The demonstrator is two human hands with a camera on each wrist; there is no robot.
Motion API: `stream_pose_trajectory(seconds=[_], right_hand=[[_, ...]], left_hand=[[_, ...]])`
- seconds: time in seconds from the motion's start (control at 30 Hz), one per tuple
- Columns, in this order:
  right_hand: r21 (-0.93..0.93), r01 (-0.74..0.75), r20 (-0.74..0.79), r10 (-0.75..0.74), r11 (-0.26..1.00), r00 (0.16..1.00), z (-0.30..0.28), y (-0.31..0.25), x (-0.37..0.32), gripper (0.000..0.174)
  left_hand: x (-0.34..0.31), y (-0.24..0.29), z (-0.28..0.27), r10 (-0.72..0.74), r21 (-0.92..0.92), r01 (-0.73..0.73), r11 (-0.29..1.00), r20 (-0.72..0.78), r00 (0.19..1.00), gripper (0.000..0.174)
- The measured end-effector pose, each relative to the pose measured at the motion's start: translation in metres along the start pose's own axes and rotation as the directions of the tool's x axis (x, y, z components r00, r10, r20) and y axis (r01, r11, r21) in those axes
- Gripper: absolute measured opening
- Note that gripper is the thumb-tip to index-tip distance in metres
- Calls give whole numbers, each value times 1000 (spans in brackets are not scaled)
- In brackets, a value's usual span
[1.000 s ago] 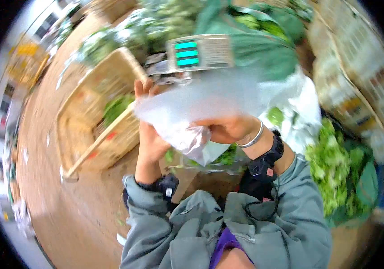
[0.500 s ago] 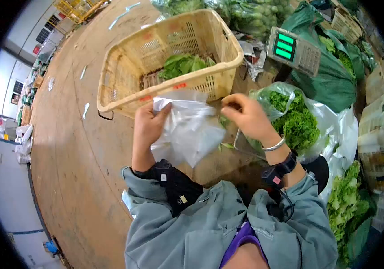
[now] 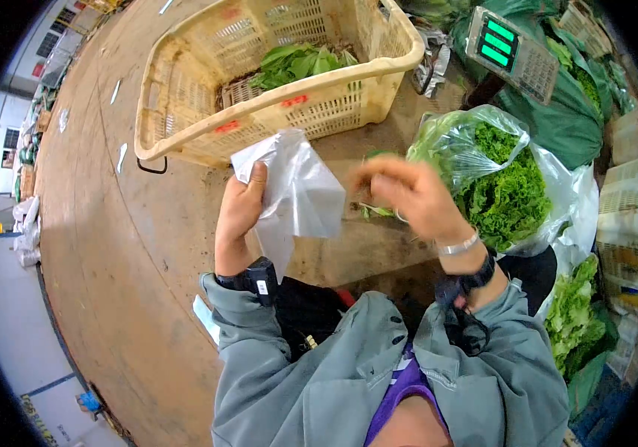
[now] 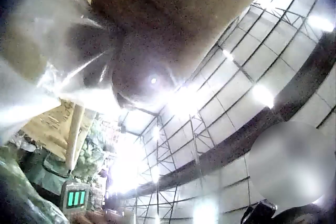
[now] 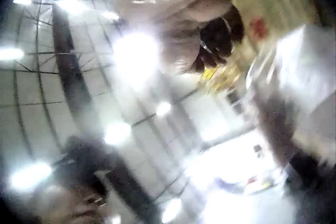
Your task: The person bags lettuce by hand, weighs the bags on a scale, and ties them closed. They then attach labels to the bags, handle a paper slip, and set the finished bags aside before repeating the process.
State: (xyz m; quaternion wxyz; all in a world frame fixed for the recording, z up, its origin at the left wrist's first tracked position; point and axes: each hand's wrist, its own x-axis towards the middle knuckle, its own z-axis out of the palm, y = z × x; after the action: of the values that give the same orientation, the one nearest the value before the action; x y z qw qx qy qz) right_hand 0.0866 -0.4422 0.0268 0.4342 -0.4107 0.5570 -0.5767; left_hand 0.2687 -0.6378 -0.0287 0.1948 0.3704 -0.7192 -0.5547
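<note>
In the head view my left hand pinches a thin white plastic bag between thumb and fingers, and the bag hangs to the right of it. My right hand is in the air to the right of the bag, apart from it, blurred, with its fingers partly bent and nothing visible in them. Just right of that hand lies a clear bag of leafy greens. The left wrist view shows the white plastic against the left hand. In the right wrist view the right hand has bent fingers.
A yellow plastic crate with some leaves inside stands beyond the hands. A scale display is at the upper right, beside green sacks. Loose lettuce lies at the right, and stacked crates line the right edge.
The right hand came away from the bag toward the right. The left hand kept the bag, which now hangs more spread out. The head view has shifted, bringing the crate and greens into fuller view.
</note>
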Motion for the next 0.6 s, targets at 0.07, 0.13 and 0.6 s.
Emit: stream_pose_trajectory(seconds=[0.07,0.13,0.6], right_hand=[[406,7,481,-221,914,848,18,-38,-19,33],[594,296,496,-630,748,597,39,-50,-25,29],[-171,-128,124,150,977,981,-8,69,42,24]], left_hand=[[0,11,3,36,-73,-31,997,79,996,40],[2,14,3,67,-227,-33,973,147,987,39],[-4,15,4,4,-293,205,934,583,812,36]])
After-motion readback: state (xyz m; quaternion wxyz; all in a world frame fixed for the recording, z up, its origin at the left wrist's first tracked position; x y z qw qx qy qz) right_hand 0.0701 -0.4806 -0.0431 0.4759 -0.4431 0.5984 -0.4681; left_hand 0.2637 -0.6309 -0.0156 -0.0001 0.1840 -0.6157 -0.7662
